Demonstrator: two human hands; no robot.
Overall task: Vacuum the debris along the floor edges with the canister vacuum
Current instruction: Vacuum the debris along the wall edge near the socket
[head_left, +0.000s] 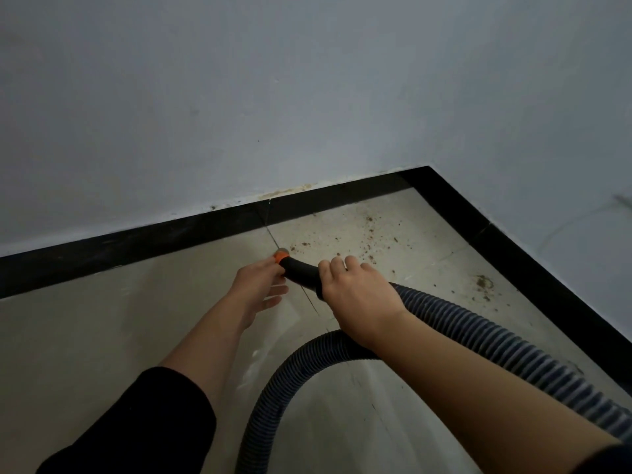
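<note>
A black ribbed vacuum hose point(472, 333) loops across the tiled floor and ends in a smooth black cuff point(301, 268) with an orange tip point(280, 257), pointing toward the corner. My right hand point(359, 295) grips the cuff from above. My left hand point(263, 285) pinches the orange tip with thumb and forefinger, its other fingers spread loosely below. Brown debris crumbs point(362, 241) lie scattered on the tile just beyond the tip, with a larger clump point(484, 282) near the right baseboard. The canister itself is out of view.
A black baseboard point(136, 248) runs along the grey wall and turns at the corner point(424, 176), continuing down the right side. Beige floor tiles point(102, 336) stretch to the left. The hose loop lies near my arms.
</note>
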